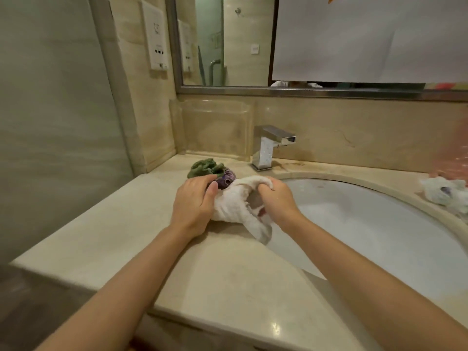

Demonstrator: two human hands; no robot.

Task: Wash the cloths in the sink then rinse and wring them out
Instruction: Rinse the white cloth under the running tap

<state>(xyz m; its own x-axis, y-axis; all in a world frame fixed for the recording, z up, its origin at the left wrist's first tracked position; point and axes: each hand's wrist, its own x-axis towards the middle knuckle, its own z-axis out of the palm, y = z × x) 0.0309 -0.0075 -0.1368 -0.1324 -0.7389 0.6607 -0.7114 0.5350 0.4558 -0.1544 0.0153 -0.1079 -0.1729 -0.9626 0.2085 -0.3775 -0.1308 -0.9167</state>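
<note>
head view: I'm holding the white cloth (235,206) on the desk (126,224) at the sink (367,224) rim.
left grip (195,206): pressing one end down.
right grip (276,198): clutching the other end; cloth's running left-right between them.

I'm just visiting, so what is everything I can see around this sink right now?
white cloth: one, white, on the counter at the sink's left rim, one end hanging into the basin
green cloth: one, green, bunched on the counter behind the left hand
purple cloth: one, purple, beside the green one
white patterned cloth: one, right of the sink
faucet: one, chrome, behind the sink
sink: one, white, in a beige counter
mirror: one, above
left hand: grip on the white cloth
right hand: grip on the white cloth
</note>
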